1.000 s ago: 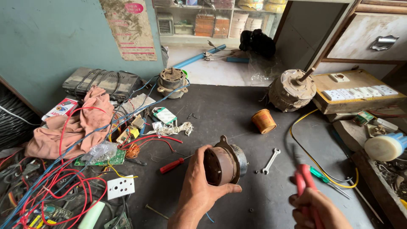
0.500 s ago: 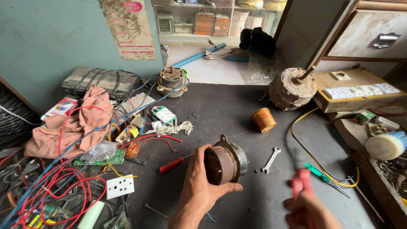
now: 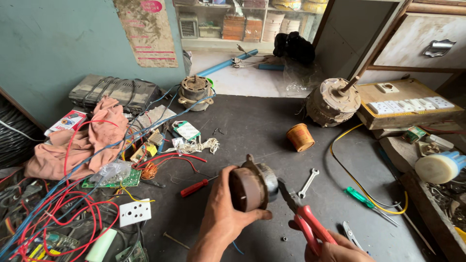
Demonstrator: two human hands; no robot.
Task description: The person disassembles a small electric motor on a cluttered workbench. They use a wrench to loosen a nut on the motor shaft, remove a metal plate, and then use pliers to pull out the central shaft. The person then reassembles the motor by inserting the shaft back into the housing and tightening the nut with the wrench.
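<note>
While left hand (image 3: 221, 221) clasps motor housing (image 3: 253, 185), right hand (image 3: 335, 250) grips red-handled pliers (image 3: 303, 218)

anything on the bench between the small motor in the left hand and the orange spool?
Head view: only bare dark bench top lies between the small motor and the orange spool. The small wrench sits off to the right of that stretch.

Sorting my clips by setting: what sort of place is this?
Probably a small electrical repair workshop. The left hand holds a small motor, the right hand red-handled pliers; larger fan motors, tangled wires and a spanner lie on the dark bench.
</note>
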